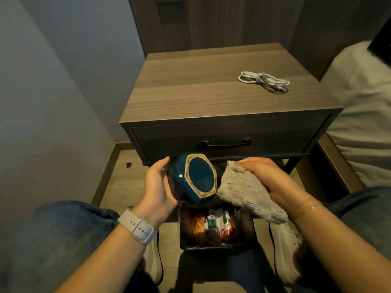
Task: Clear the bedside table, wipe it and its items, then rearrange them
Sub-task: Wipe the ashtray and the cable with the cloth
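Head view. The left hand (157, 182) cups a dark teal ceramic vessel (193, 178), fingers curled round its side, the octagonal base tilted up toward the camera. The right hand (268, 178) grips a grey cloth (247, 193), which lies just beside the vessel's right edge. Both are held in front of the bedside table (190, 98), above a dark box of small items (215, 227) on the floor. A coiled white cable (264, 81) lies on the tabletop.

The vase (193, 179) hides its mouth; tray (215, 246) contents are unreadable.
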A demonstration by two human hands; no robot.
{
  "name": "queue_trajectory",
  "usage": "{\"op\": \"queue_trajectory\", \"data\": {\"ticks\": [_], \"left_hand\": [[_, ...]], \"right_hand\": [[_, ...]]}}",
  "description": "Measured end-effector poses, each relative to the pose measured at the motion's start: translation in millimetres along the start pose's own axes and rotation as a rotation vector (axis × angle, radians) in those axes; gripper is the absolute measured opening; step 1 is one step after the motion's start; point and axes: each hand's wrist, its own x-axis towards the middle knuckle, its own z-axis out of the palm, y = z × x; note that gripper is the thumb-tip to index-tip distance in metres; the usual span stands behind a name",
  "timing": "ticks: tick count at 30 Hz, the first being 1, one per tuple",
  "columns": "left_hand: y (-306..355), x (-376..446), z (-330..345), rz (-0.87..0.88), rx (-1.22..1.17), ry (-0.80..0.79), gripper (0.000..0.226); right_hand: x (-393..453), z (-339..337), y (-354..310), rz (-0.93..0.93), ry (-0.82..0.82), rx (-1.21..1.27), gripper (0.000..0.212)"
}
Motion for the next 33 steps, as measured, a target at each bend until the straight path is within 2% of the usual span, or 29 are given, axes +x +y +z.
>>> {"op": "queue_trajectory", "data": {"ticks": [3,7,10,12,14,17,19,21,23,25,27,30,33], "left_hand": [[22.1,-26.2,2.6,0.246,0.407,-0.117,0.028],[70.0,-49.0,25.7,0.486,0.666,-0.252,0.023],[109.8,-50.0,51.9,0.761,0.982,-0.214,0.021],[135.1,-41.3,68.6,0.976,1.326,-0.114,0.021],[159.7,-20.8,84.2,1.092,1.546,-0.024,0.020],[193.4,26.8,101.3,1.138,1.778,0.100,0.023],[211.1,63.4,108.6,1.109,1.913,0.174,0.024],[223.6,99.8,114.5,1.055,1.988,0.218,0.022],[231.1,131.2,118.1,1.020,2.000,0.261,0.020],[235.9,156.2,119.0,1.002,1.992,0.300,0.020],[238.5,175.5,115.3,0.990,1.984,0.312,0.023],[238.6,196.5,105.2,1.066,1.961,0.302,0.022],[236.5,203.4,100.2,1.133,1.914,0.316,0.022]], "right_hand": [[-15.1,-12.5,-39.9,-0.154,-0.028,-0.074,0.011],[-24.4,-18.9,-96.3,-0.324,-0.061,-0.133,0.012],[-18.2,-21.1,-137.7,-0.456,0.019,-0.133,0.010],[-9.2,-21.4,-159.5,-0.503,0.046,-0.119,0.010],[0.6,-19.6,-173.3,-0.528,0.052,-0.105,0.011],[20.8,-12.5,-180.8,-0.571,0.071,-0.085,0.011],[36.0,-5.7,-181.2,-0.564,0.073,-0.100,0.011],[51.8,1.0,-180.4,-0.558,0.080,-0.110,0.010],[67.5,6.2,-180.1,-0.634,0.153,-0.179,0.007],[80.8,9.8,-181.5,-0.741,0.247,-0.285,0.004],[89.9,12.4,-183.1,-0.823,0.281,-0.382,0.011],[97.8,16.6,-182.5,-0.910,0.307,-0.680,0.016],[94.1,20.0,-179.9,-0.918,0.365,-0.979,0.025]]}}
